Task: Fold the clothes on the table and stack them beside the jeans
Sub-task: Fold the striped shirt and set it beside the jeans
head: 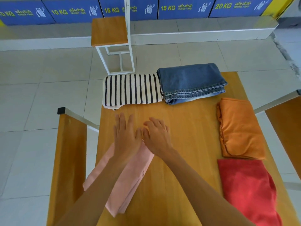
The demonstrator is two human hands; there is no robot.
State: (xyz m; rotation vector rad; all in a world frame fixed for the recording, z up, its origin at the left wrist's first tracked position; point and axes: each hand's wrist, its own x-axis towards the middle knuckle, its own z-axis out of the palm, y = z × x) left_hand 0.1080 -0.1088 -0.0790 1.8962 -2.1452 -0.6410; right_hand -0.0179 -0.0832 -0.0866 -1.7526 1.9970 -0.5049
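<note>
Folded blue jeans [192,82] lie at the far end of the wooden table [182,168]. A folded black-and-white striped garment [132,90] sits right beside them on the left, touching them. A pink cloth [123,181], folded into a long strip, lies diagonally near the table's left edge. My left hand [126,136] lies flat on the strip's far end, fingers straight. My right hand [157,134] hovers next to it with fingers loosely bent, holding nothing. An orange garment [239,129] and a red one [247,190] lie on the right side.
A wooden bench [70,154] runs along the table's left side and another bench [286,121] stands at the right. A white-framed stool with a wooden top [109,30] stands on the tiled floor beyond the table. Blue washing machines line the back wall.
</note>
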